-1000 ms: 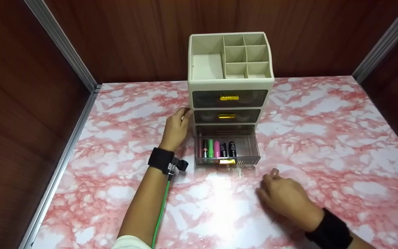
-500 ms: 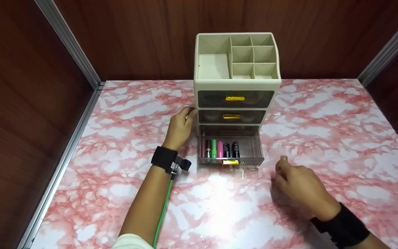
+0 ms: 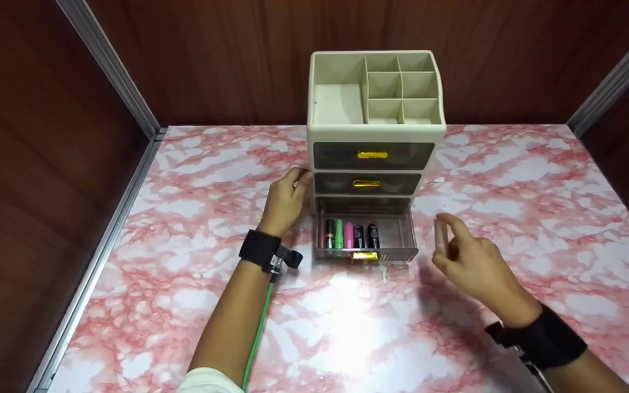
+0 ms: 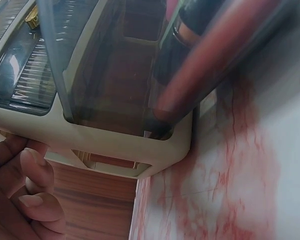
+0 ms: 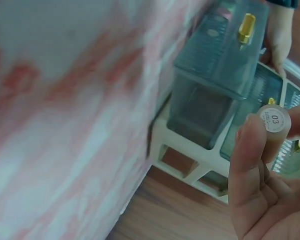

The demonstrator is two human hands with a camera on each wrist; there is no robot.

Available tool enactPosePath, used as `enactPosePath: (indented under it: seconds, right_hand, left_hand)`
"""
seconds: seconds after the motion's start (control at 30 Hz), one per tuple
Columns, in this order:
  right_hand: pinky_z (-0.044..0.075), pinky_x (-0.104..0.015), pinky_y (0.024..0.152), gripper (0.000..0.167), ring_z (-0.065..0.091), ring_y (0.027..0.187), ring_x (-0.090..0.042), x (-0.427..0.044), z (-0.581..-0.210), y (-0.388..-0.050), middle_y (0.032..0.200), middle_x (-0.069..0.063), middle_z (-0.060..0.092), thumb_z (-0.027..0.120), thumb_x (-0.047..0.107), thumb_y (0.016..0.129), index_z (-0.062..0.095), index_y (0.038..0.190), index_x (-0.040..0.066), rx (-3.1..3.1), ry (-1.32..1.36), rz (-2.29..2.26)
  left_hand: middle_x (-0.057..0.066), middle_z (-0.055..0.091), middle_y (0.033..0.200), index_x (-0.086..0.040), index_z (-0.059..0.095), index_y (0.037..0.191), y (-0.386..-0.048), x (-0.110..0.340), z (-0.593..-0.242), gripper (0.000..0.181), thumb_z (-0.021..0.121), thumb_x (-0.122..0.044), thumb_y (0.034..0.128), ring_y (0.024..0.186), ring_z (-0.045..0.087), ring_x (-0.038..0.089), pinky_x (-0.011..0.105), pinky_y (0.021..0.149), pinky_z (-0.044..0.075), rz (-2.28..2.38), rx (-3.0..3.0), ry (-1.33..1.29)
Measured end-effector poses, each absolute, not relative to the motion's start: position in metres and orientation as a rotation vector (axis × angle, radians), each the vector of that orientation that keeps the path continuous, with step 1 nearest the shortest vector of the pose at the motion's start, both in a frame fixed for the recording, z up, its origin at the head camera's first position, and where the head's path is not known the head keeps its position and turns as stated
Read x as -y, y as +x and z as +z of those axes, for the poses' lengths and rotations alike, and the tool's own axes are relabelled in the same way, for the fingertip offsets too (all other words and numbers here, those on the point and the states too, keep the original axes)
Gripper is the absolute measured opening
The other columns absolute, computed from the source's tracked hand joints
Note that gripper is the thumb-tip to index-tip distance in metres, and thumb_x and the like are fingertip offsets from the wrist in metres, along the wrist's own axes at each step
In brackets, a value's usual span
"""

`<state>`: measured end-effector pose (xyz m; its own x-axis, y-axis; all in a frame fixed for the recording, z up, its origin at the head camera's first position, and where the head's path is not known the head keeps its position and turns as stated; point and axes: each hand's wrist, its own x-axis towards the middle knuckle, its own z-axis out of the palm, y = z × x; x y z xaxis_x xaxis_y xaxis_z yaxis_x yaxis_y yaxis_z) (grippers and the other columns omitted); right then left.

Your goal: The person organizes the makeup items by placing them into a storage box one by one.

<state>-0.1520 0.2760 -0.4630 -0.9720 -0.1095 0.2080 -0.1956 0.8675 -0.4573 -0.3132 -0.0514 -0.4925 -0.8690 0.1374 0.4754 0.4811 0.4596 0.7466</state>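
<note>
A cream drawer organizer (image 3: 376, 132) stands at the back of the table in the head view. Its bottom drawer (image 3: 396, 232) is pulled out, holding several lipstick-like tubes in a row, among them a green tube (image 3: 338, 233) and a pink tube (image 3: 349, 234). My left hand (image 3: 284, 199) grips the organizer's left side edge; in the left wrist view its fingers (image 4: 34, 200) are curled beside the frame. To the right of the drawer, my right hand (image 3: 473, 262) pinches a slim, pale, translucent lip gloss tube (image 3: 441, 236) upright. Its round end (image 5: 275, 120) bears the label "03" in the right wrist view.
Two upper drawers (image 3: 336, 184) with yellow handles are closed. Divided compartments (image 3: 384, 85) top the organizer. Dark wooden panels (image 3: 227, 65) and metal rails enclose the marbled red-and-white table (image 3: 211, 180). A green cable (image 3: 257, 338) runs along the left forearm.
My right hand has moved up and right, and the lip gloss tube now stands upright in its fingers. My left hand stays at the organizer's side. The view has shifted slightly.
</note>
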Motion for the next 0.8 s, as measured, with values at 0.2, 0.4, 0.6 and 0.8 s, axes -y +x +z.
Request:
enactPosePath:
  seconds: [0.2,0.4,0.6,0.8]
  right_hand:
    - [0.046,-0.038,0.059,0.055,0.055,0.056,-0.013,-0.268,-0.456,-0.165,0.071,0.005,0.063,0.063,0.014,0.086,0.043,0.137,0.014,2.794,0.295,0.745]
    - [0.047,-0.037,0.06,0.052,0.059,0.06,-0.013,-0.261,-0.45,-0.18,0.077,0.002,0.067,0.064,0.014,0.086,0.045,0.135,0.014,2.831,0.3,0.807]
    - [0.048,-0.036,0.058,0.056,0.06,0.063,-0.016,-0.251,-0.449,-0.199,0.08,0.002,0.067,0.067,0.015,0.083,0.046,0.135,0.016,2.824,0.302,0.851]
    - [0.05,-0.035,0.056,0.056,0.063,0.063,-0.016,-0.241,-0.454,-0.214,0.087,0.0,0.068,0.069,0.02,0.084,0.046,0.135,0.02,2.89,0.279,0.903]
  left_hand:
    - [0.002,0.07,0.1,-0.011,0.067,0.107,-0.313,0.052,-0.492,0.038,0.048,-0.043,0.1003,0.088,0.064,0.012,0.032,0.08,0.05,-1.367,2.367,-0.528]
    - [0.002,0.069,0.097,-0.01,0.066,0.106,-0.314,0.052,-0.492,0.037,0.048,-0.041,0.1008,0.085,0.062,0.012,0.032,0.079,0.05,-1.377,2.348,-0.551]
    - [0.001,0.07,0.099,-0.011,0.067,0.107,-0.314,0.052,-0.493,0.037,0.048,-0.042,0.1006,0.089,0.063,0.012,0.032,0.083,0.049,-1.366,2.352,-0.554]
    - [0.002,0.07,0.098,-0.009,0.067,0.106,-0.314,0.052,-0.492,0.035,0.049,-0.039,0.1012,0.094,0.064,0.014,0.033,0.085,0.049,-1.349,2.352,-0.555]
